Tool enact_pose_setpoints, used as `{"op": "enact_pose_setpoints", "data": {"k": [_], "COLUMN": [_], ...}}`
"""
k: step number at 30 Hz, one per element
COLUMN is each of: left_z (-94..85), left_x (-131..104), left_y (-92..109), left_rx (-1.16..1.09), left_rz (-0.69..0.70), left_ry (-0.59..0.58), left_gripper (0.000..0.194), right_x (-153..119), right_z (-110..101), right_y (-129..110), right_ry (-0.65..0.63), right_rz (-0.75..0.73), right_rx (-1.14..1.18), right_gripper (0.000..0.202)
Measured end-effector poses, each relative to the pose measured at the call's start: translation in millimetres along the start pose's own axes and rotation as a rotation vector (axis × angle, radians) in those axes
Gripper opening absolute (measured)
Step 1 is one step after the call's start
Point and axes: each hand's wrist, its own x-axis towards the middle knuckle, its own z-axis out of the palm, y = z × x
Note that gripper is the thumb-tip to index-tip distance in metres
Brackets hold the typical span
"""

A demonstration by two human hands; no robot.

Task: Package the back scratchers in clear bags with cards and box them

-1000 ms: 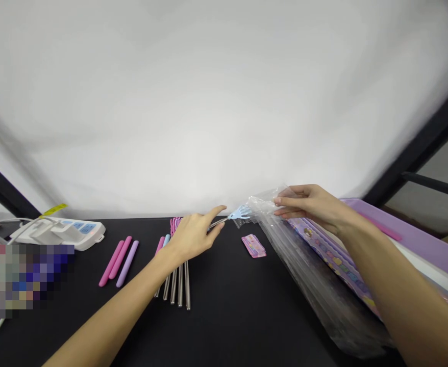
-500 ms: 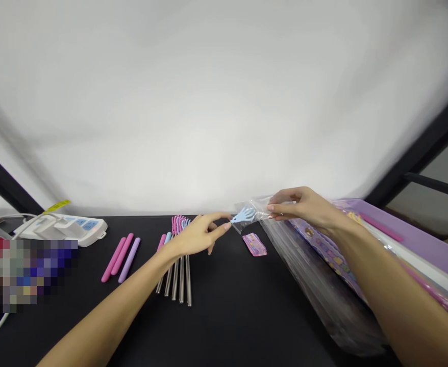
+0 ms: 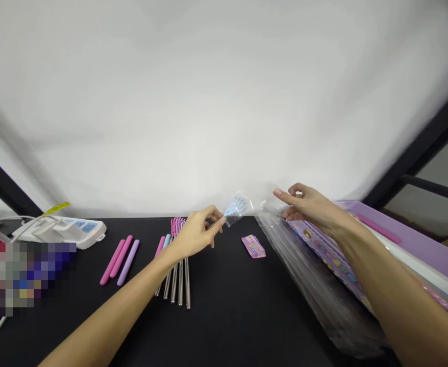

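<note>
My left hand (image 3: 198,230) is closed, pinching the narrow end of a light blue hand-shaped back scratcher head (image 3: 233,208) between thumb and fingers. A small clear plastic bag (image 3: 247,203) covers that head. Under and beside this hand lie several metal rods (image 3: 180,285) with pink and blue hand-shaped heads (image 3: 177,226), partly hidden by my wrist. My right hand (image 3: 304,206) hovers at the right with its fingers apart, holding nothing I can see. Below it lie long clear plastic sleeves (image 3: 296,270). A small stack of pink printed cards (image 3: 253,246) rests between the hands.
Pink and purple handle tubes (image 3: 128,262) lie on the black table (image 3: 224,321) at left. Behind them is a white power strip (image 3: 71,230) with cables. At right, a purple bin (image 3: 419,247) stands beside purple patterned packaging (image 3: 327,255). A white wall backs the table.
My right hand has let go of the small bag and moved slightly right, its fingers opening. My left hand has drawn the bagged blue head a little left and tilted it upward.
</note>
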Motion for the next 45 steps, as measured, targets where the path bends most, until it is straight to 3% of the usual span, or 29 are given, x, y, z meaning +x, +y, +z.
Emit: {"op": "enact_pose_setpoints", "data": {"k": [3,6,11,15,21,25,32,34,38,40,45], "left_z": [1.0,3.5,7.4,9.2,11.8,16.7,18.6,9.8,-14.4,-19.9,-9.3], "left_x": [-1,-2,-4,-4,-4,-4,-4,-2,1,2,3], "left_y": [5,9,10,7,3,2,5,3,-1,-1,1], "left_rx": [-0.029,-0.069,-0.09,-0.099,-0.079,-0.057,-0.042,-0.092,-0.263,-0.346,-0.426], "left_rz": [0.023,0.038,-0.014,-0.049,-0.063,-0.031,-0.075,-0.142,-0.205,-0.195,-0.177], "left_ry": [0.021,-0.021,-0.046,-0.028,-0.047,0.069,0.177,0.093,-0.239,-0.253,-0.266], "left_gripper": [0.024,0.025,0.031,0.037,0.036,0.03,0.056,0.059,0.051,0.057,0.075], "right_x": [-7,-9,1,1,-2,-1,-4,0,8,8,-5], "right_z": [5,22,53,63,61,63,86,83,62,57,74], "right_y": [-1,5,17,16,12,13,21,22,19,18,14], "right_ry": [-0.291,-0.469,-0.322,-0.277,-0.15,-0.082,-0.162,-0.087,0.104,0.07,-0.254], "right_rz": [0.093,0.089,-0.145,-0.128,-0.186,-0.22,-0.142,-0.141,-0.134,-0.109,-0.131], "right_rx": [-0.166,0.012,0.488,0.491,0.332,0.306,0.428,0.484,0.582,0.584,0.489], "right_gripper": [0.049,0.047,0.028,0.029,0.036,0.038,0.032,0.034,0.037,0.035,0.028]}}
